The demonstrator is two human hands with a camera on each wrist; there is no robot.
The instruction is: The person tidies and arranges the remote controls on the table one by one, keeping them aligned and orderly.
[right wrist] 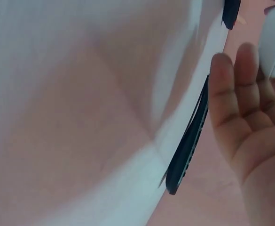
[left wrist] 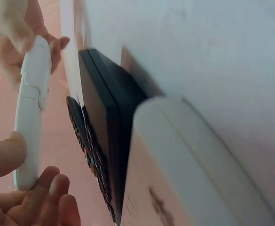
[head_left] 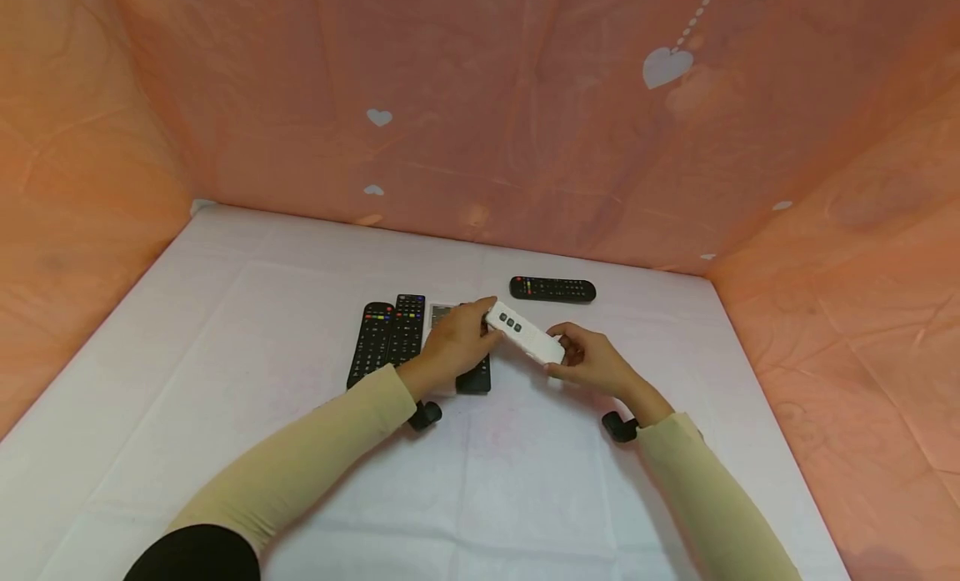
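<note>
A white remote control [head_left: 525, 333] with a few dark buttons is held between both hands, raised over the table and slanting down to the right. My left hand [head_left: 457, 341] pinches its upper left end. At the lower right end, my right hand [head_left: 594, 363] grips it with thumb and fingers. Seen edge-on in the left wrist view, the white remote [left wrist: 30, 113] shows a seam along its side. Below the left hand lie a black remote [head_left: 474, 379] and a white remote [head_left: 441, 313], both partly hidden by that hand.
Two more black remotes, one outer [head_left: 371, 344] and one inner [head_left: 407, 324], lie side by side at the left of the row. Another black remote [head_left: 552, 289] lies farther back. Orange sheeting [head_left: 465, 131] walls the white-covered table [head_left: 525, 498] on three sides.
</note>
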